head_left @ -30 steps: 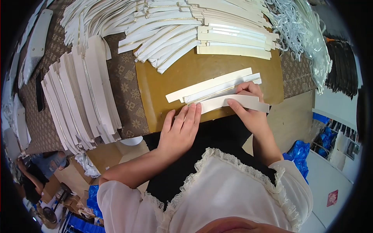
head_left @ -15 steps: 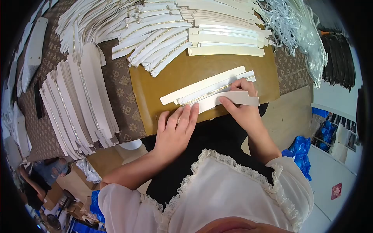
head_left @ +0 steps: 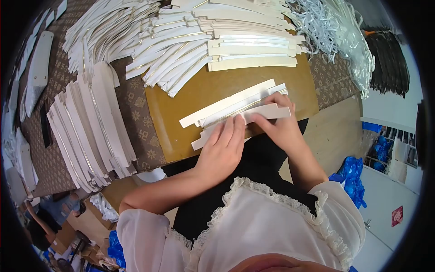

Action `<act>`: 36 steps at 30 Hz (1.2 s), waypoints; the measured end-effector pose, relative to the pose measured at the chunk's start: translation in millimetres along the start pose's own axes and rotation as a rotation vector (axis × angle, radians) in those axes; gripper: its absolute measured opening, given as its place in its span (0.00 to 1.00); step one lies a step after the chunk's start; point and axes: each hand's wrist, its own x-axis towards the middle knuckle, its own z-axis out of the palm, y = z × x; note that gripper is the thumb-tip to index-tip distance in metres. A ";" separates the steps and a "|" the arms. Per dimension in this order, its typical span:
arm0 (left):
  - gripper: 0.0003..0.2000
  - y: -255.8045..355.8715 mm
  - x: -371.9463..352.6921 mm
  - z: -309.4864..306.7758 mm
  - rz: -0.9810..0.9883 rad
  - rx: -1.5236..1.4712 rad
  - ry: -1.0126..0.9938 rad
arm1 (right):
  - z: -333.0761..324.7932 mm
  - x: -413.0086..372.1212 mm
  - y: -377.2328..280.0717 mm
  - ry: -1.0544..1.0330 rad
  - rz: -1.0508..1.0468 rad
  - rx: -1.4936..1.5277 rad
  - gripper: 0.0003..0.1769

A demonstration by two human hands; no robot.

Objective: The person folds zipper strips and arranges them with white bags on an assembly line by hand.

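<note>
A white zipper [head_left: 222, 116] with gold metal teeth lies slantwise between two cream strips on the brown board. The far cream strip [head_left: 226, 103] lies along its upper side. Along its lower side runs the near cream strip [head_left: 204, 137], partly covering the teeth. My left hand [head_left: 222, 143] rests on this near strip, fingers stretched out and fingertips at its upper edge. Around the strip's right part, my right hand [head_left: 281, 122] closes with the thumb on the near side and the curled fingers beyond it, by the zipper's right end.
Several cream strips [head_left: 253, 63] and white zippers [head_left: 181, 63] are piled along the board's [head_left: 294, 86] far side. A stack of zipper pieces [head_left: 90, 131] lies at the left on the patterned cloth [head_left: 145, 131]. Clear plastic [head_left: 358, 63] hangs at the far right. Another person's arm [head_left: 38, 220] shows lower left.
My left hand has slid right along the near strip, uncovering its left end. My right hand keeps its hold. The whole view has shifted slightly.
</note>
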 end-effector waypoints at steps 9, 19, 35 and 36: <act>0.23 -8.1 2.5 -4.3 0.059 0.004 0.014 | -32.3 -2.0 46.6 -0.016 0.309 0.480 0.06; 0.23 -6.8 4.0 -4.1 0.027 -0.047 -0.001 | -22.7 0.4 44.9 0.039 0.281 0.344 0.07; 0.23 20.5 52.4 18.7 0.060 0.071 0.069 | -20.2 0.9 41.9 0.053 0.317 0.348 0.06; 0.22 22.0 53.7 20.2 0.064 0.100 0.079 | -20.8 -0.2 42.1 0.057 0.320 0.353 0.06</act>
